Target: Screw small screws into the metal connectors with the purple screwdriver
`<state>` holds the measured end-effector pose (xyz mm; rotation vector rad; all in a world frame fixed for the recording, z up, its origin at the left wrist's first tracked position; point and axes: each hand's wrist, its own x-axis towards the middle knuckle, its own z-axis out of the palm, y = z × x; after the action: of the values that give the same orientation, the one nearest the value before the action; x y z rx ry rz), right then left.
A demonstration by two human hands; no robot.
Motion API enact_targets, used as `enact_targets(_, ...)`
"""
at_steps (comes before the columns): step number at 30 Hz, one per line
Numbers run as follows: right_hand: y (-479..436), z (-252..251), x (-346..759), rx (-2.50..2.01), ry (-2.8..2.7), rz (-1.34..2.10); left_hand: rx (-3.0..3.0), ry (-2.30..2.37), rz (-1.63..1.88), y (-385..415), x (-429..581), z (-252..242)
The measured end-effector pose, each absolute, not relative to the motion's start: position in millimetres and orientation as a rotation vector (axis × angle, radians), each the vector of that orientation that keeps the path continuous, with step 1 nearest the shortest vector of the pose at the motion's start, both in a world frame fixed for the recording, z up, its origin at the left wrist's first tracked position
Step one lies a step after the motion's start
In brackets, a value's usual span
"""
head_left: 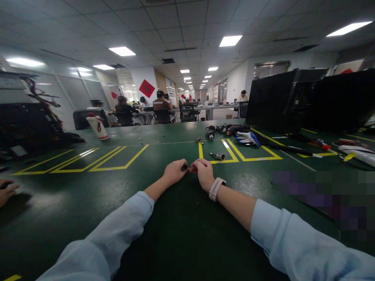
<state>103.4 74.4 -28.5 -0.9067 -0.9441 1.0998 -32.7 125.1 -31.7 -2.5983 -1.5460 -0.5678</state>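
Note:
Over the middle of the green table (pixel 175 150), my left hand (pixel 173 171) is closed around a small dark metal cylinder (pixel 184 168), whose round hollow end faces me. Close against it on the right, my right hand (pixel 204 171), with a light watch on the wrist, pinches a thin piece at the cylinder's edge; the fingers mostly hide it. Just beyond my right hand lies a silver metal part (pixel 218 156) with a wide round end and a narrow tip. Farther back is a smaller metal part (pixel 199 139). A tiny ring-like bit (pixel 197 203) lies nearer me.
Blue-and-white gloves (pixel 247 138) and a heap of dark tools (pixel 227 129) lie at the back right. Black computer cases (pixel 272 101) stand beyond. A paper cup (pixel 98 127) stands back left. Another person's hand (pixel 6 191) shows at the left edge.

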Motion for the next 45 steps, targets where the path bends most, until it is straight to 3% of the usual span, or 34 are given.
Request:
enact_targets(13, 88, -26, 114, -0.998, -0.76, 1.339, -2.647, -1.535, -0.555, 124, -33, -28)
enact_targets(23, 75, -25, 105, -0.899, -0.855, 1.178, -2.6, -1.573, -0.533, 122, -32, -29)
enact_targets(35, 87, -32, 112, -0.939, -0.812, 1.355, -2.624, -1.576, -0.576, 123, -33, -28)
enact_targets(45, 75, -27, 109, -0.83, -1.023, 1.083, -2.533, -1.682, -0.533, 123, -32, -30)
